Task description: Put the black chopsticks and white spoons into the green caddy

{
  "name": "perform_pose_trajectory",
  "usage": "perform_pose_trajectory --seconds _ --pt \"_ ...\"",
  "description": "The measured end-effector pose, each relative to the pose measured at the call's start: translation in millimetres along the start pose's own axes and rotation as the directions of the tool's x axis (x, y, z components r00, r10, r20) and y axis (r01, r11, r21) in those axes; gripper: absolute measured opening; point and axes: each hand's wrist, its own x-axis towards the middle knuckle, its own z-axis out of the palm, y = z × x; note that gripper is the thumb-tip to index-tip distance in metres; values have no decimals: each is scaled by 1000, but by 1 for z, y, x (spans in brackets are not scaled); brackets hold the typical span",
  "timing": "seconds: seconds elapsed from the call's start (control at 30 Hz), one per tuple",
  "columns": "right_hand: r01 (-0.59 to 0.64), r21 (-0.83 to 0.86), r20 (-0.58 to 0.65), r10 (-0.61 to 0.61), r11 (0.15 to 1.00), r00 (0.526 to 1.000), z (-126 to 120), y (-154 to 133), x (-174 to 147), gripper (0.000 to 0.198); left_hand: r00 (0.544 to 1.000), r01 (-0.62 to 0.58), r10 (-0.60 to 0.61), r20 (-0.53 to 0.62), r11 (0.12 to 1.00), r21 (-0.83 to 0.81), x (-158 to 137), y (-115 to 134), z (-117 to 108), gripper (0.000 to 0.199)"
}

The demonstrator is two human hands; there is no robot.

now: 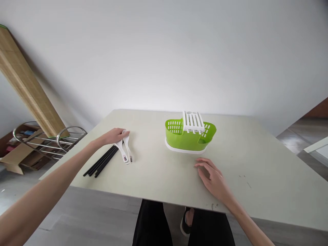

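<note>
On the left of the table, my left hand [114, 135] is closed over the bowl ends of white spoons [123, 155], whose labelled handles point toward me. Its fingers hide part of the spoons, so how many it grips is unclear. Several black chopsticks [104, 161] lie beside them, their far ends close to that hand. My right hand [211, 177] rests on the tabletop, fingers loosely bent and apart, with nothing in it. Just beyond it stands a green slotted basket [183, 140] on a white base [176, 149], with a white slatted rack [193, 122] across its top.
The pale table [153, 174] backs onto a white wall [164, 58]. Left of it are a metal rack [61, 138], an open cardboard box [22, 159] and a long leaning cardboard piece [28, 82]. My legs are under the front edge.
</note>
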Motion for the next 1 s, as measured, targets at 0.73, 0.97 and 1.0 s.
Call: perform_pose_trajectory --seconds 0.73,0.97,1.0 --pt "-88 -24 47 90 996 995 -7 -10 1 27 994 -94 47 102 849 521 36 16 45 74" --pt "-84 -34 41 86 996 995 -7 -9 1 26 999 -39 18 44 828 559 32 22 42 72" --pt "-77 -36 39 79 996 996 -7 -8 1 26 1000 -16 21 -3 840 542 31 22 41 71"
